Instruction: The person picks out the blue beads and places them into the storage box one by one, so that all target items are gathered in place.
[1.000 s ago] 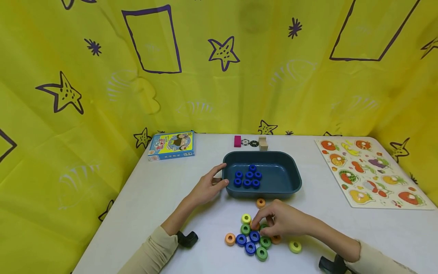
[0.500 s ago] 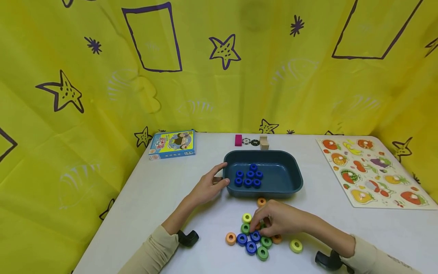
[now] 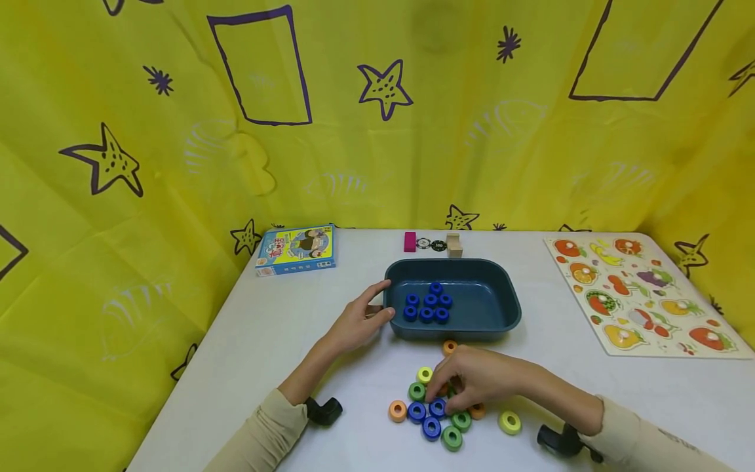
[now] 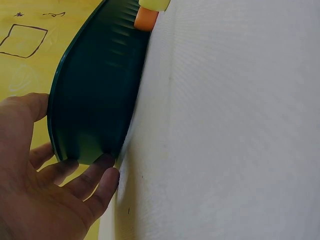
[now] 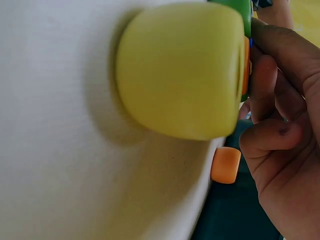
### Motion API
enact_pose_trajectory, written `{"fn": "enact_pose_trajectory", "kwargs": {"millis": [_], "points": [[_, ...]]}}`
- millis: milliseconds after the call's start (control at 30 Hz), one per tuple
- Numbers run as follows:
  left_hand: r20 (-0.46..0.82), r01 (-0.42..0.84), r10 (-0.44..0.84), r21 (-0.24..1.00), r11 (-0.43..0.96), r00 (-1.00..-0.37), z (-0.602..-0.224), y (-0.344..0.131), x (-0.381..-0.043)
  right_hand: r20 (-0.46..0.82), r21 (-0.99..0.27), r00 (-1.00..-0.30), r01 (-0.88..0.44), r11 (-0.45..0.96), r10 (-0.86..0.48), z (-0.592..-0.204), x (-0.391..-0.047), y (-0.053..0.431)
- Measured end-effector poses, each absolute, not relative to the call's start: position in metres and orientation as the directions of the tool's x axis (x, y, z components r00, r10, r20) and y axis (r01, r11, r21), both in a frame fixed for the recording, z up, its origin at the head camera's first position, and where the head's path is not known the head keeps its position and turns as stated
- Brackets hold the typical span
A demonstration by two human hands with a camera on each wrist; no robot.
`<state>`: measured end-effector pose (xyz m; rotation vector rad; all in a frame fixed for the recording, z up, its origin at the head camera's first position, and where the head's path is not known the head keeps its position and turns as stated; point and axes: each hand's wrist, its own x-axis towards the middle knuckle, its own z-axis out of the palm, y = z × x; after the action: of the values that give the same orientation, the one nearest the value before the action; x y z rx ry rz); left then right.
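My left hand (image 3: 358, 321) holds the left end of a dark blue-green tray (image 3: 474, 305), thumb and fingers spread along its end wall (image 4: 95, 100). Inside the tray, toward its left, lie several blue rings (image 3: 426, 320). Over a group of loose rings in front of the tray, my right hand (image 3: 480, 380) pinches a blue ring (image 3: 438, 415) between thumb and index finger, low among the others. Green rings (image 3: 452, 444) and more blue rings (image 3: 431, 436) lie close around it. An orange ring behind it is partly hidden by the fingers.
A yellow ring (image 3: 510, 429) lies right of the group, and an orange ring (image 3: 398, 417) on its left. Another orange ring (image 3: 449, 343) is close to the tray's front. Farther back are a boxed game (image 3: 297, 249), small blocks with chips (image 3: 438, 246), and a fruit puzzle board (image 3: 643, 298).
My right hand has shifted slightly left and down, its fingertips now at a blue ring. Two green rings beside it have been nudged apart. The left hand stays at the tray.
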<state>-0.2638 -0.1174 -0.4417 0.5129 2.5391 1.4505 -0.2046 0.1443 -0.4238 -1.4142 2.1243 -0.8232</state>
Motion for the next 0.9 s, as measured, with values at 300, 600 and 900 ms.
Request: {"fn": "enact_pose_trajectory", "kwargs": {"millis": [300,600,900], "points": [[0.024,0.214,0.388,0.865,0.454,-0.921,-0.443,-0.117,-0.264,-0.069,-0.673,-0.365,-0.67,0.313,-0.929,-0.423,-0.207,0.143],[0.03,0.216,0.391,0.872,0.44,-0.92,-0.443,-0.119,-0.265,0.102,-0.749,-0.478,-0.614,0.249,-0.872,-0.396,-0.226,0.159],[0.046,0.224,0.397,0.882,0.415,-0.917,-0.444,-0.119,-0.265,0.09,-0.795,-0.637,-0.509,0.33,-0.766,-0.383,-0.288,0.193]]}}
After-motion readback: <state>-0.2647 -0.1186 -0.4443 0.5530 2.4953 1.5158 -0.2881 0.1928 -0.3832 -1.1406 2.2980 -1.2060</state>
